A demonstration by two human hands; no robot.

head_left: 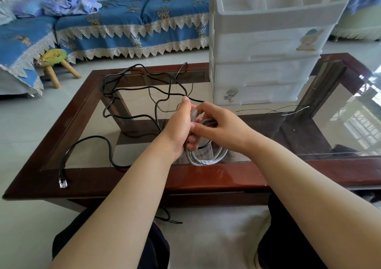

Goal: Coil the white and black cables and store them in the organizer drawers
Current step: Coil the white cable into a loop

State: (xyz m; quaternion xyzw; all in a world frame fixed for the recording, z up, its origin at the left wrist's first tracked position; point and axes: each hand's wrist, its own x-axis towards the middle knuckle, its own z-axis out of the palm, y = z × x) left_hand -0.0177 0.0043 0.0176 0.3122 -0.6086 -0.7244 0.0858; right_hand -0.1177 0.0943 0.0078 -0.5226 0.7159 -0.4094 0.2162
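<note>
Two bare forearms reached out from the person's lap toward the low table [216, 174], a glass top in a dark red wooden frame. Both hands met above its near edge. On the left hand [179, 128], the fingers were curled around the white cable [206, 159], which was already gathered into several loops hanging below the fist. On the right hand [222, 126], the fingers were bent and pinched the same bundle near its top, the thumb lying across the strands.

I judged that the coil could spring open if either grip loosened, because nothing seemed to bind the loops. Thin wire ties [274, 110] lay on the glass well apart from the hands, to the right. To reach one, the person would have to free one hand, and that was the risky moment. A loop could also catch on the black cable [142, 87], which lay just behind the hands.

That black cable was spread loosely in large irregular curves over the left half of the glass, not coiled at all, with its clear plug [62, 182] resting on the wooden frame. The white cable looked greyish, smooth and rather stiff. Behind it, the white organizer [263, 48] stood on the table with all its drawers closed.
</note>
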